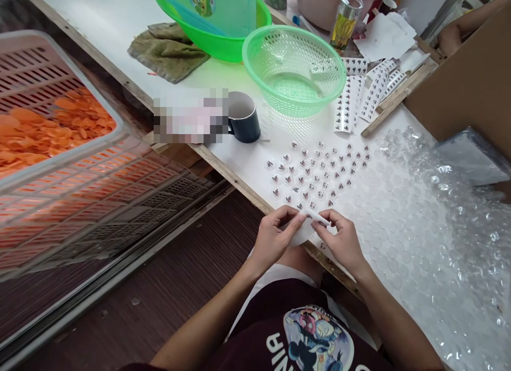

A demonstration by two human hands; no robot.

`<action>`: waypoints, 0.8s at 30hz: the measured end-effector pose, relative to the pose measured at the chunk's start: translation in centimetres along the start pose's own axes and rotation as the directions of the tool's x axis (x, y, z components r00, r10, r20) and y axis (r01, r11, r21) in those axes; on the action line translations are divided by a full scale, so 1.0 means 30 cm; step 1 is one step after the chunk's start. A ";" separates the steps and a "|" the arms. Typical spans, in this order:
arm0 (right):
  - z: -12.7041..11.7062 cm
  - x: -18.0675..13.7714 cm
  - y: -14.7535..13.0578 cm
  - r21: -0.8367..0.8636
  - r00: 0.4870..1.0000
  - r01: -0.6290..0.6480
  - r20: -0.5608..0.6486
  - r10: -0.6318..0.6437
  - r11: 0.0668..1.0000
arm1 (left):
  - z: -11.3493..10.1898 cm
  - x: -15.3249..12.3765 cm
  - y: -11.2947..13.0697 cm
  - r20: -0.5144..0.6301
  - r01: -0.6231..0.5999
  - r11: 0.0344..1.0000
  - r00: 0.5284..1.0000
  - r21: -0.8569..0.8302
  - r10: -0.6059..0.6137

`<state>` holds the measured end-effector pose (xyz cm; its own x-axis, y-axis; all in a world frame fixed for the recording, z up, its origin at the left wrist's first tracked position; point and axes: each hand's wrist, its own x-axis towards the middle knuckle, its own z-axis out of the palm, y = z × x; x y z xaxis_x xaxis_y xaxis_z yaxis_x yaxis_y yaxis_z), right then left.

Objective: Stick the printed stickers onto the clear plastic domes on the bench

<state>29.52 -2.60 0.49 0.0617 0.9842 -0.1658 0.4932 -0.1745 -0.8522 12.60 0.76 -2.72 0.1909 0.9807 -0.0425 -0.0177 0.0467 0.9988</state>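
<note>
My left hand [275,235] and my right hand [339,239] meet at the table's near edge, both pinching a small white sticker sheet [309,222] between their fingertips. Just beyond them, several small clear glass domes with printed pictures [315,171] lie in rows on the white table [120,25]. To the right, plain clear domes [403,211] spread over the table. Strips of printed stickers [351,102] lie farther back.
A green mesh basket [293,67], a green basin [215,38], a black mug [243,118], a rag [167,51] and a glass [345,22] stand at the back. A crate of orange discs [43,126] is on my left. Cardboard [471,89] and a plastic bag [471,158] are right.
</note>
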 end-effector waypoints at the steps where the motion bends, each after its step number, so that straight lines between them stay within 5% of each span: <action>1: -0.002 -0.005 0.002 0.011 1.000 -0.007 0.011 0.006 1.000 | 0.002 -0.001 0.004 0.020 0.002 1.000 1.000 -0.002 -0.002; 5: -0.015 -0.018 0.009 0.032 0.999 -0.021 0.036 0.020 0.999 | 0.006 0.000 0.021 0.068 0.020 0.999 0.998 -0.025 -0.018; 12: -0.037 -0.046 0.011 0.029 0.996 0.009 -0.089 -0.007 1.000 | 0.018 -0.013 0.024 0.076 0.073 0.997 0.995 -0.023 -0.071; 18: -0.045 -0.050 0.000 0.008 0.932 0.161 -0.330 -0.149 0.987 | 0.024 -0.026 0.025 0.045 0.066 0.997 0.997 0.032 -0.067; 24: -0.016 -0.037 -0.030 0.160 0.990 0.071 -0.129 -0.050 0.985 | 0.037 -0.040 0.022 0.121 0.034 0.999 0.992 0.033 -0.037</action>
<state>29.44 -3.51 1.68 0.1484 0.9873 -0.0574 0.3507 -0.1068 -0.9304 13.45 -0.59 -1.98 0.3087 0.9481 -0.0762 0.0208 0.0734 0.9971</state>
